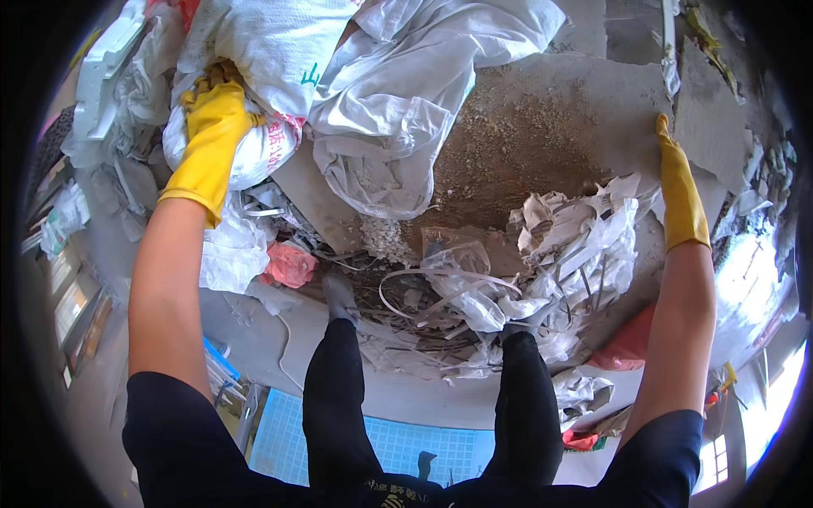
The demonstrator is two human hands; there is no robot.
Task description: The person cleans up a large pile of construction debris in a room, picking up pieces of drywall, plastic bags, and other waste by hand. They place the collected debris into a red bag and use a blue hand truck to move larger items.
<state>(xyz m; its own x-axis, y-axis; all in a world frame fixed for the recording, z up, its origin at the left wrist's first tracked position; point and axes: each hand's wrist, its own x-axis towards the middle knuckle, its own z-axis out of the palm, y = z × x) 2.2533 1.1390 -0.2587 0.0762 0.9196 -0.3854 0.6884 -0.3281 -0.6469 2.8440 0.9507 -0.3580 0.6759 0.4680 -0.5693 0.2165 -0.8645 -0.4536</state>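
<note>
My left hand (216, 120), in a yellow rubber glove with soiled fingertips, grips a fold of a filled white woven sack (273, 57) at the upper left. The sack bears green and red print. On the right, my right hand (679, 184), in a matching glove, is seen edge-on beside a large grey sheet (625, 114). Its fingers are mostly hidden, so its hold on the sheet is unclear. Between my hands a slack white woven sack (394, 140) lies partly over the sheet. Brown grit and pale crumbs (508, 140) are scattered on the sheet.
Plastic strapping (444, 273), crumpled paper (546, 222) and clear plastic film (610, 254) are heaped around my feet. A red bag (625, 343) sits below my right forearm. White foam pieces (108, 70) stand at the far left. Behind me is a blue grid panel (406, 432).
</note>
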